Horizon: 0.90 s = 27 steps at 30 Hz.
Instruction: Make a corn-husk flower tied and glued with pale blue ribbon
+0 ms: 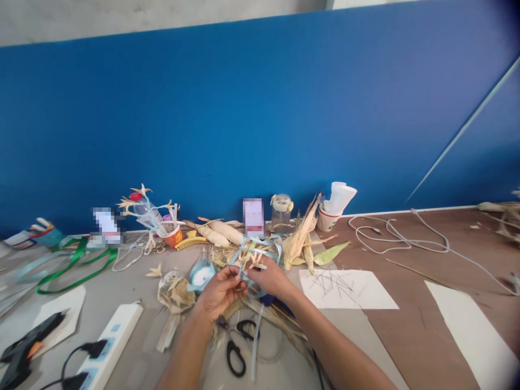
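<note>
My left hand (222, 291) and my right hand (273, 279) meet at the middle of the table, fingertips pinched together. Between them runs a light blue ribbon (273, 250), looping up behind my fingers. A small pale corn-husk flower (255, 261) shows at my right fingers; whether it is gripped there is too small to tell. Just left of my hands lies a roll of light blue ribbon (202, 275). Scissors with black handles (235, 358) rest below my wrists, near a loose ribbon end (257, 346). Dry husk scraps (174, 292) lie to the left.
Corn husks (300, 244) and a lidded jar (281, 214) stand behind my hands. Wires lie on white paper (377, 292) at right, beside a white cable (406, 246). At left are a power strip (117, 330), a glue gun (36, 341), green ribbon (73, 281) and a red cup (174, 237).
</note>
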Each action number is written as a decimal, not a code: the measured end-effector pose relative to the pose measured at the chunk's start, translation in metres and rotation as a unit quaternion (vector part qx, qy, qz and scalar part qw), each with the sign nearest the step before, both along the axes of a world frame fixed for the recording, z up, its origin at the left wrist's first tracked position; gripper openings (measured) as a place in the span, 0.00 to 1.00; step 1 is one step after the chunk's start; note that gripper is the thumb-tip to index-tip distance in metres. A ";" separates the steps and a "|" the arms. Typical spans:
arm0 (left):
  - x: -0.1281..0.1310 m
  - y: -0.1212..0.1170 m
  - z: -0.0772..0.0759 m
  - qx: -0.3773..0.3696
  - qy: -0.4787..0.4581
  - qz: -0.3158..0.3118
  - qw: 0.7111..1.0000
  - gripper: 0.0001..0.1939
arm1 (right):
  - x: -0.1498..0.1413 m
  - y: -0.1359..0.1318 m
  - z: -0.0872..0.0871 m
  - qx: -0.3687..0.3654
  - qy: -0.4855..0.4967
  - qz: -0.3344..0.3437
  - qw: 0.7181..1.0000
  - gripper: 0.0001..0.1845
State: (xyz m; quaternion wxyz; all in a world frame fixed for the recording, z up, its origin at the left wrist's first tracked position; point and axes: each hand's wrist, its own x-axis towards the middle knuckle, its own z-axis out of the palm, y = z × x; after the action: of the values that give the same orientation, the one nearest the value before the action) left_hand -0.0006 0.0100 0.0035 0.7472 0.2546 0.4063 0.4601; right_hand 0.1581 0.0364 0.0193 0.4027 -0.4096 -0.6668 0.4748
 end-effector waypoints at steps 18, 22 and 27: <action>0.003 0.000 -0.001 0.016 0.050 0.003 0.999 0.14 | 0.001 -0.001 0.001 0.005 -0.020 0.011 1.000 0.04; 0.002 -0.001 -0.002 0.018 0.059 -0.007 0.998 0.13 | 0.001 -0.001 0.003 0.025 -0.023 0.015 0.999 0.04; 0.005 -0.001 -0.002 -0.001 0.045 0.000 0.999 0.14 | 0.000 -0.001 0.003 0.029 -0.021 0.021 0.999 0.06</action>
State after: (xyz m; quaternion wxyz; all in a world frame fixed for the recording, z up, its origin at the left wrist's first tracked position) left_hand 0.0040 0.0087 0.0018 0.7287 0.2744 0.4396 0.4478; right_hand 0.1581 0.0355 0.0227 0.3906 -0.3931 -0.6972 0.4548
